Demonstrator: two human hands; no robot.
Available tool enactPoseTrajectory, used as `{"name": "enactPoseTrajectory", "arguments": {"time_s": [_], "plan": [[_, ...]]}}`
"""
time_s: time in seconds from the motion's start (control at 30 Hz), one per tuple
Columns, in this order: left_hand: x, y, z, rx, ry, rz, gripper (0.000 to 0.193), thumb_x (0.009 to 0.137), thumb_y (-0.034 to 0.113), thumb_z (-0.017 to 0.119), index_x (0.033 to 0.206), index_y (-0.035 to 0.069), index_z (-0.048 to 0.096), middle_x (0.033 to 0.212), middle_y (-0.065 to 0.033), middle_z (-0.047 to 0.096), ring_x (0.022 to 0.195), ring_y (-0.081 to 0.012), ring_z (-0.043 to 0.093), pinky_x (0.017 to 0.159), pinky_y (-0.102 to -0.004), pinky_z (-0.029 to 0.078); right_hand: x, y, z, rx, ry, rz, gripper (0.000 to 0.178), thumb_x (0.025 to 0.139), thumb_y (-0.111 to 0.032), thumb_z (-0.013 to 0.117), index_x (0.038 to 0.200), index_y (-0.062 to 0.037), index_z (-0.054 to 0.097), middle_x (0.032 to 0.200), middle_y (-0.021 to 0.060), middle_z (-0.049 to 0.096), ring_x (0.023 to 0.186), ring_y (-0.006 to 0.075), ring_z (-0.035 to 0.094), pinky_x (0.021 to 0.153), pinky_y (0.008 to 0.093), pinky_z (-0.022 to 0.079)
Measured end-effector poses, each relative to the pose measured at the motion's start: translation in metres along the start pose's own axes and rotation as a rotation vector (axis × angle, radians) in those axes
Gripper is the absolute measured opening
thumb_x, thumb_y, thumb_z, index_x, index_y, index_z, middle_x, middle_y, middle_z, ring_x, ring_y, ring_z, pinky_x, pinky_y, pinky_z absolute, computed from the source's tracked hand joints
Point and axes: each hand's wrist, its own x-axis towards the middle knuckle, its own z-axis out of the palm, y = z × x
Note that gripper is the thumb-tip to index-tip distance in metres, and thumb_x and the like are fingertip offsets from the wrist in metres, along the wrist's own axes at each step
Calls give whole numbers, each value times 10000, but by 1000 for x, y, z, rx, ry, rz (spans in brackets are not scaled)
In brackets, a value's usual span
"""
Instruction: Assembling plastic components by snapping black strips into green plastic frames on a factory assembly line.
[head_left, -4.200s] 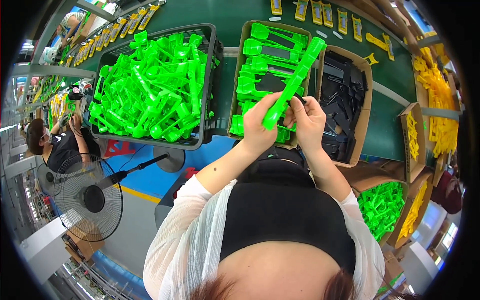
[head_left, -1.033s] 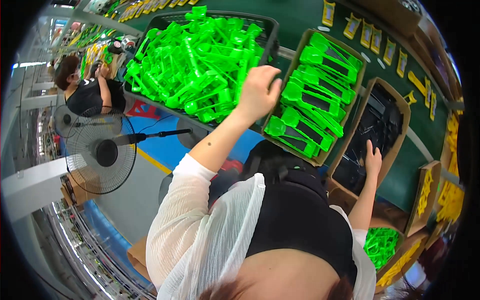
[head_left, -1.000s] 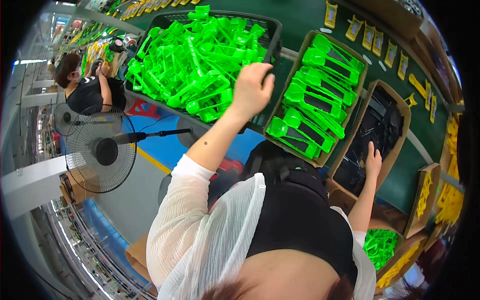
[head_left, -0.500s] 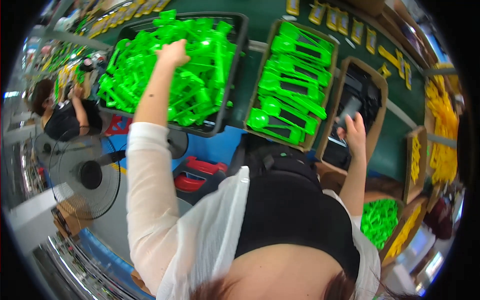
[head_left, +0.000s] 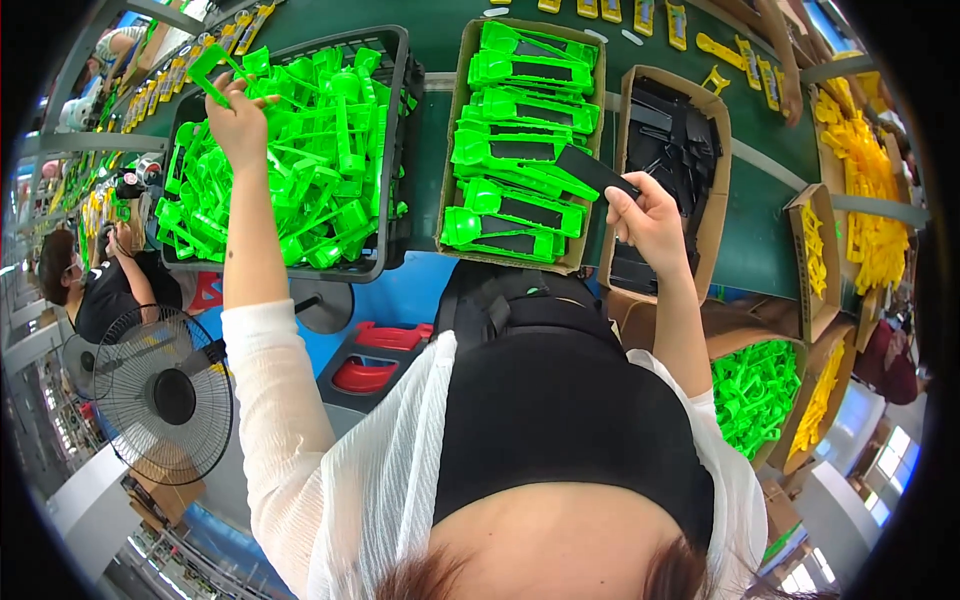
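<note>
My left hand (head_left: 238, 122) is raised over the far left part of a black crate (head_left: 396, 120), closed on a green plastic frame (head_left: 207, 72) that sticks up past the fingers. Loose green plastic parts (head_left: 320, 150) fill that crate. On the right, my right hand (head_left: 652, 222) pinches a flat black rectangular plate (head_left: 590, 170) between thumb and fingers. The plate reaches over the right edge of a cardboard box (head_left: 448, 130) holding a row of green frames with black plates set in them. Beside my right hand, another cardboard box (head_left: 718, 200) contains dark plates (head_left: 670, 130).
Yellow pieces (head_left: 676, 25) lie along the green bench (head_left: 760, 240). Far right are a hanging heap of yellow parts (head_left: 865, 160) and another person's arm (head_left: 790, 90). Below right stands a box of small green parts (head_left: 755, 395). A fan (head_left: 170, 395) and a seated person (head_left: 90, 280) are left.
My left hand has moved left and now holds up a green frame. My right hand has carried a black plate leftward out of its box. The whole view has shifted.
</note>
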Motion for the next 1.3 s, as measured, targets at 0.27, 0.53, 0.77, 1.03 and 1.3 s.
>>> {"name": "enactPoseTrajectory", "arguments": {"time_s": [0.27,0.53,0.77,1.03,1.3], "plan": [[-147,61,85,-384,-910,-946,693,768,-21,454,1375,159,173,1028,-156,547,669,-217,595,567,-304,495,1,-9,22,105,-13,-52,170,834,-150,591,775,-36,479,591,25,564,425,34,470,357,154,320],[-202,83,116,-339,-879,-459,320,818,117,569,1135,79,552,974,-61,536,745,-116,541,702,-236,436,-2,-2,38,176,17,1,189,839,-170,588,783,-38,465,592,36,569,412,42,471,354,158,319],[-232,90,125,24,-487,217,316,777,37,588,1091,78,579,1075,-152,436,818,-209,519,679,-276,444,-9,-6,61,265,93,-57,196,852,-184,571,777,-46,453,600,49,580,413,53,488,344,163,330],[-206,72,103,-568,-769,-677,652,697,-83,408,1322,12,251,1246,-175,358,940,-238,571,694,-269,481,-6,3,39,247,132,-32,179,858,-170,562,764,-46,471,615,47,583,428,53,499,353,152,337],[-187,48,87,-826,-1165,-1344,537,842,43,494,1313,2,239,1147,-181,503,875,-278,606,584,-263,545,-8,7,7,332,175,-83,178,871,-193,543,804,-29,533,666,47,598,464,61,510,384,151,350]]}}
